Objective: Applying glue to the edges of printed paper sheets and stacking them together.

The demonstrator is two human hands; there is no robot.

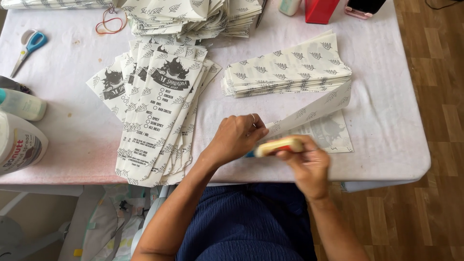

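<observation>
My left hand (pixel 238 137) pinches the near end of a printed paper sheet (pixel 314 108) that lifts up toward a stack. My right hand (pixel 305 162) grips a blurred cream-coloured glue stick with a blue end (pixel 276 146), held against the sheet's near edge just beside my left fingers. A flat printed sheet (pixel 331 133) lies under them on the white table (pixel 386 121). Behind it sits a neat stack of leaf-patterned sheets (pixel 287 70). To the left, a fanned pile of finished printed paper bags (pixel 157 108) spreads across the table.
A bigger heap of patterned paper (pixel 188 17) lies at the back. Blue-handled scissors (pixel 26 48) and rubber bands (pixel 110 21) rest at back left. A white bottle (pixel 19 145) and a smaller bottle (pixel 21 104) stand at the left edge. A red box (pixel 320 9) is at the back.
</observation>
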